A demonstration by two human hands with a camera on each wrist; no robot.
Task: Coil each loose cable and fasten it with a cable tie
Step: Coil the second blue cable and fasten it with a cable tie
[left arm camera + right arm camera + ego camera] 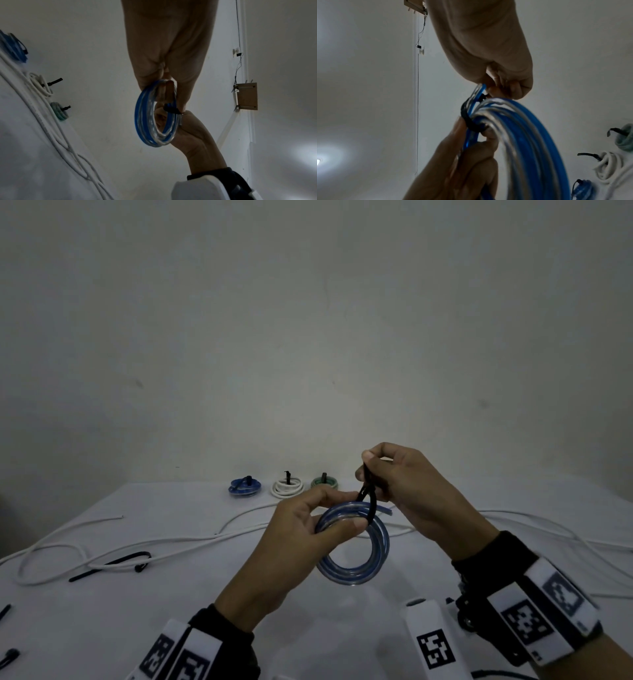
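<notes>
A blue and clear cable coil [352,549] hangs above the table, held at its top by my left hand [308,525], thumb and fingers pinching the loops. A black cable tie [369,498] is looped round the coil at that spot. My right hand [394,474] pinches the tie's free end just above the coil. In the left wrist view the coil [154,115] and the tie [171,109] sit between both hands. The right wrist view shows the tie [471,121] wrapped round the coil [530,135] close up.
Three tied coils stand at the table's far edge: blue [245,486], white [287,487], green [324,481]. Loose white cable [102,553] snakes across the table, left and right. Spare black ties [113,565] lie at the left.
</notes>
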